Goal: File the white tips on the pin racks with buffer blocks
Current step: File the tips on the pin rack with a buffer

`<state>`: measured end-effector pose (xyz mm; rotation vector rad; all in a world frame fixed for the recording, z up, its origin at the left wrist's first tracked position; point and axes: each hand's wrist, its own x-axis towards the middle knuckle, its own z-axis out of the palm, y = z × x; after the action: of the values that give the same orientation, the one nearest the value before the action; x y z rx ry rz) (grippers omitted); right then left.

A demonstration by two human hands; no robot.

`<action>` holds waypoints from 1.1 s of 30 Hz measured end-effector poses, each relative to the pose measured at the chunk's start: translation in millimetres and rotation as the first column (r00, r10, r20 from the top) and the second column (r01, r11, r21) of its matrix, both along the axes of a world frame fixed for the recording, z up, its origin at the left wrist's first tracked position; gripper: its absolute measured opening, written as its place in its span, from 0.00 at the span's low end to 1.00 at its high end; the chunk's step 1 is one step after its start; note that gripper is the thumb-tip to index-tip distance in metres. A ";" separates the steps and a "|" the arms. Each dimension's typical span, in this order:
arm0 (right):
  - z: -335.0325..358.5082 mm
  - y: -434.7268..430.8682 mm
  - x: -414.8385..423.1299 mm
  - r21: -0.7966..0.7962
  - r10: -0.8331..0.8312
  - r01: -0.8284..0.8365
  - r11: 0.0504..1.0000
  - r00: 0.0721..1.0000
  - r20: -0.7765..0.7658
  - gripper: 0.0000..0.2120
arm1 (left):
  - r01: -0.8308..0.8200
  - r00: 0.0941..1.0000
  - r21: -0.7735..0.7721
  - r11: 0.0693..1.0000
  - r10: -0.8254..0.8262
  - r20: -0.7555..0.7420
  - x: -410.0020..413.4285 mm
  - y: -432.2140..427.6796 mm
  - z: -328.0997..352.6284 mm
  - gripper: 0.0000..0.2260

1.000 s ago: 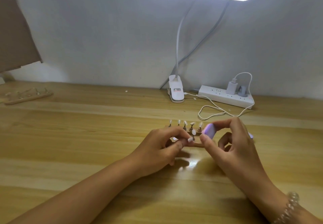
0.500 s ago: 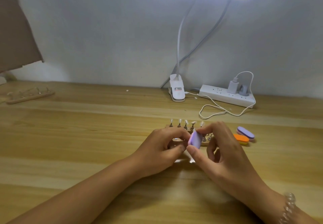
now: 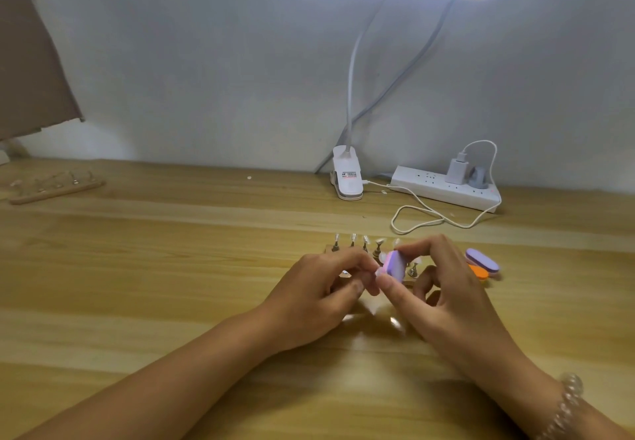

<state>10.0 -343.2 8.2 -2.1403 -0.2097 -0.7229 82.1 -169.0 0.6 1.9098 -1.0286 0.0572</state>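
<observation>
Right hand [image 3: 443,288] pinching small purple foam buffer block [image 3: 395,262], long axis tilting upright. Left hand [image 3: 319,288], just beside, pinching blurred white tip [image 3: 376,274] against it. Wooden pin rack [image 3: 353,241] sitting on counter [image 3: 171,285] just behind both hands.

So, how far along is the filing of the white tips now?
Done: I cannot tell; the tips are too small to show any filing. In hand: the purple block, in the grip of the right hand, lies against the white tip that the left hand pinches, by the near rack. Left: probably the other tips there, and the far rack at the left.
</observation>
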 end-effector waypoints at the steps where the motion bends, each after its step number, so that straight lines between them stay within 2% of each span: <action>1: -0.2 -0.4 0.3 -0.011 -0.010 0.010 1.000 1.000 0.009 0.14 | 0.000 1.000 0.003 1.000 0.000 0.003 -0.1 -0.1 -0.1 0.08; 5: -3.0 7.2 -4.0 -0.171 0.065 -0.055 0.984 0.997 0.052 0.17 | -0.015 1.000 0.024 1.000 0.015 0.001 1.1 1.1 -1.2 0.08; 9: -0.4 1.8 0.3 -0.038 0.009 -0.007 0.999 0.999 0.031 0.17 | -0.025 1.000 0.022 0.999 0.025 0.003 1.0 0.3 -0.6 0.07; 11: -0.2 3.1 -0.8 -0.100 0.001 0.004 0.995 0.999 0.050 0.18 | -0.027 1.000 0.028 0.999 0.027 0.003 1.0 0.7 0.1 0.06; 14: -2.2 7.4 -3.4 -0.156 0.107 -0.100 0.983 0.994 0.035 0.17 | -0.032 0.999 0.036 0.999 0.032 0.007 2.2 1.1 1.6 0.07; 18: 1.2 -0.7 1.9 -0.021 0.023 -0.023 1.000 1.000 -0.004 0.15 | -0.036 0.998 0.050 0.998 0.034 0.053 0.8 0.2 2.0 0.05; 20: 0.3 1.3 0.4 -0.085 0.013 -0.012 0.996 1.000 0.018 0.15 | -0.032 0.998 0.048 0.998 0.028 0.064 0.1 0.3 2.2 0.03; 23: -2.6 7.8 -3.9 -0.191 0.103 -0.093 0.977 0.994 0.044 0.17 | -0.037 0.996 0.043 0.998 0.034 0.077 -0.2 0.5 3.7 0.06; 27: 0.8 -0.3 1.3 -0.025 0.024 -0.023 0.999 1.000 0.018 0.14 | -0.046 0.996 0.046 0.998 0.042 0.084 0.5 0.8 3.1 0.07; 29: -0.2 0.6 0.9 -0.088 0.001 0.003 0.996 0.999 0.044 0.14 | -0.039 0.996 0.047 0.998 0.035 0.084 0.5 1.4 2.8 0.08; 31: -2.6 6.4 -1.6 -0.201 0.057 -0.043 0.979 0.996 0.062 0.16 | -0.035 0.996 0.042 0.999 0.031 0.080 1.3 1.6 2.6 0.06; 33: -3.9 7.6 -2.5 -0.225 0.113 -0.098 0.969 0.992 0.055 0.18 | -0.038 0.997 0.034 0.999 0.036 0.074 1.4 1.3 2.1 0.06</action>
<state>7.5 -335.6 4.3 -2.2974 -0.4562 -0.7384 83.6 -167.7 2.7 1.9711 -1.0497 0.1326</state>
